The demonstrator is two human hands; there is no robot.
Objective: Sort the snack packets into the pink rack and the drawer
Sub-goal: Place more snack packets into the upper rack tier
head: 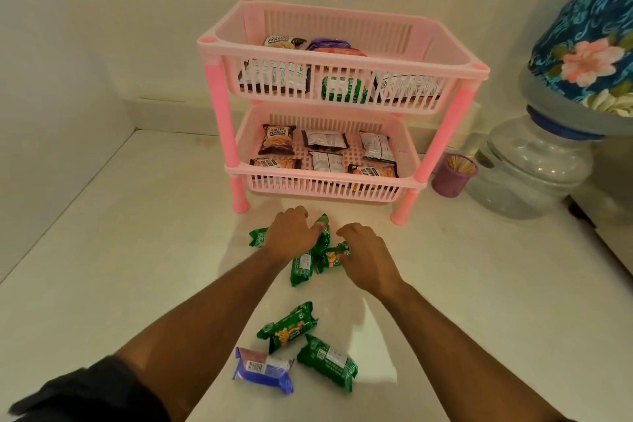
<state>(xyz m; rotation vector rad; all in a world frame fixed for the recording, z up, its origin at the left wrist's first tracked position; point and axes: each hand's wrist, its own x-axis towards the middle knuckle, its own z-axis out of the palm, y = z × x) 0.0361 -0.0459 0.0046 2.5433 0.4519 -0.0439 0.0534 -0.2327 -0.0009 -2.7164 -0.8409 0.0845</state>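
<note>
A pink two-tier rack stands at the back of the white counter, with peanut packets on both tiers. Several green snack packets lie in a cluster just in front of it. My left hand rests on that cluster, its fingers curled around an upright green packet. My right hand lies on another green packet, fingers bent over it. Closer to me lie two more green packets and a blue one. No drawer is visible.
A purple cup of toothpicks stands right of the rack. Beside it sits a large water jar under a floral cover. Walls close the counter at the back and left. Bare counter lies to the left.
</note>
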